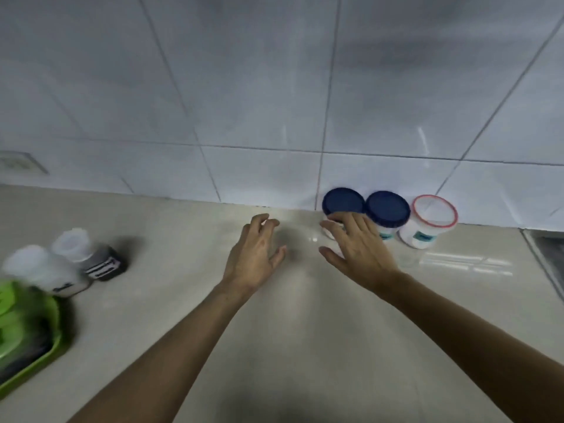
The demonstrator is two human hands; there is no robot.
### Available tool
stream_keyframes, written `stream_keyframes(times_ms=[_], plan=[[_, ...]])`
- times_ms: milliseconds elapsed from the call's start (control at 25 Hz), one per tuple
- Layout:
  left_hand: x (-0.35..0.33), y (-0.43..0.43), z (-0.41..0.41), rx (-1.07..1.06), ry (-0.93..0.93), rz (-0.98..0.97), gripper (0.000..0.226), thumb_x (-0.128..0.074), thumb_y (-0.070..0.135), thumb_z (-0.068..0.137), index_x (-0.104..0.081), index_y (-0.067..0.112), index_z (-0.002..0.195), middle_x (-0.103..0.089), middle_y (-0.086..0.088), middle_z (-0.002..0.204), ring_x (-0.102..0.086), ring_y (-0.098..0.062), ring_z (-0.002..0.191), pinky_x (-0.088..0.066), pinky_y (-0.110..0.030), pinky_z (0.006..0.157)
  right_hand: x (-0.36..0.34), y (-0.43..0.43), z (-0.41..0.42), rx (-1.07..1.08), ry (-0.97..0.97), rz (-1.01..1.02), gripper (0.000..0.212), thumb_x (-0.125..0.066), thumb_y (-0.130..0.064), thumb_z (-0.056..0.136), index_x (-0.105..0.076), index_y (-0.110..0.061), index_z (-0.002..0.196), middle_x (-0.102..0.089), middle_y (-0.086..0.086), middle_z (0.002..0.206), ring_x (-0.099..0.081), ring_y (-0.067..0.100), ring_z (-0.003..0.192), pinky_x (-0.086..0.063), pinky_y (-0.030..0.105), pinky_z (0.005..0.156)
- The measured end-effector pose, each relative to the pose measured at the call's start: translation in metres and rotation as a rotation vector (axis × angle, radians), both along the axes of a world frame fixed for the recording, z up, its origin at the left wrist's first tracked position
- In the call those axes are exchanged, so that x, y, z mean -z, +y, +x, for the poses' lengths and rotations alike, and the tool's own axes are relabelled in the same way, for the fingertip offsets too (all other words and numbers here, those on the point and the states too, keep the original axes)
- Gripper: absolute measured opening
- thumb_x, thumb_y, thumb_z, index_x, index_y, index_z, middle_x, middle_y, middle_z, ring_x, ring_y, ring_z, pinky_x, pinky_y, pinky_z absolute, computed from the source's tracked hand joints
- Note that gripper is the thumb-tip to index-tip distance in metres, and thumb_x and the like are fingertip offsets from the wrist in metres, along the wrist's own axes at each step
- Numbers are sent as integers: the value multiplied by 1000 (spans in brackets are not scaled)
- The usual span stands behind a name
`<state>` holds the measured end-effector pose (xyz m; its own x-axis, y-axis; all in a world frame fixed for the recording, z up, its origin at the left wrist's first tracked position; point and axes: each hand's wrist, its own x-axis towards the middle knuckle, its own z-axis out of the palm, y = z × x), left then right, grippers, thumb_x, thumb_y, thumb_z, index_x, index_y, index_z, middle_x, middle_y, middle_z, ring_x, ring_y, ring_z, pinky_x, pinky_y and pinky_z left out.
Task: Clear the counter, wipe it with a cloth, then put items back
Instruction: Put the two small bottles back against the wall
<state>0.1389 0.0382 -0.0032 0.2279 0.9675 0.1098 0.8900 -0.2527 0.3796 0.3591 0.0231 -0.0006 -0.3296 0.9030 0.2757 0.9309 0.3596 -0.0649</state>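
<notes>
Three white jars stand in a row against the tiled wall at the back right of the beige counter: one with a blue lid, a second with a blue lid, and one with a clear, red-rimmed lid. My right hand is open, fingers spread, in front of the first blue-lidded jar, possibly touching its side. My left hand hovers open over the bare counter, left of the right hand, holding nothing. No cloth is in view.
At the left stand two blurred bottles, a white one and one with a dark lower part. A green tray sits at the left edge. A metal sink rim shows at the far right.
</notes>
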Motion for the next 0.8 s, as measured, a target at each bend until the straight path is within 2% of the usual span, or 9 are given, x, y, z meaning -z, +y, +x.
stream_keyframes(times_ms=[160, 280, 400, 520, 640, 800], plan=[[-5, -32, -111, -78, 99, 89, 40, -59, 26, 86, -54, 15, 124, -48, -7, 135, -51, -26, 118, -52, -40, 86, 8, -4, -97, -278, -38, -98, 44, -56, -43, 86, -56, -15, 119, -61, 10, 121, -59, 30, 109, -49, 43, 96], [-13, -45, -206, -119, 267, 203, 38, -56, 28, 77, -56, 16, 113, -55, -10, 127, -55, -30, 110, -41, -41, 92, 4, 5, -178, -414, -61, -159, 46, -62, -41, 82, -55, -16, 120, -59, 11, 123, -58, 30, 112, -45, 41, 98], [-26, -52, -292, -133, 391, 242, 40, -58, 29, 73, -55, 15, 111, -54, -12, 130, -49, -30, 114, -32, -41, 95, -7, 18, -255, -479, -54, -210, 56, -60, -41, 83, -48, -13, 131, -50, 13, 136, -48, 31, 125, -37, 40, 106], [-35, -49, -358, -245, 323, 196, 50, -58, 29, 76, -51, 15, 123, -48, -13, 136, -41, -29, 121, -32, -42, 98, -19, 34, -324, -457, 81, -276, 67, -59, -40, 85, -34, -16, 143, -36, 11, 147, -36, 28, 134, -29, 38, 110], [-33, -40, -390, -314, 191, 20, 62, -64, 28, 82, -40, 19, 139, -37, -12, 146, -38, -33, 127, -37, -45, 103, -29, 49, -385, -427, 192, -360, 73, -60, -42, 86, -25, -25, 147, -32, 10, 148, -40, 29, 130, -36, 41, 106], [-28, -29, -397, -263, 102, -103, 60, -61, 35, 87, -34, 24, 139, -46, -9, 135, -45, -30, 121, -41, -42, 99, -33, 66, -416, -480, 99, -400, 55, -57, -39, 87, -38, -31, 138, -48, 5, 130, -55, 29, 110, -44, 35, 88]])
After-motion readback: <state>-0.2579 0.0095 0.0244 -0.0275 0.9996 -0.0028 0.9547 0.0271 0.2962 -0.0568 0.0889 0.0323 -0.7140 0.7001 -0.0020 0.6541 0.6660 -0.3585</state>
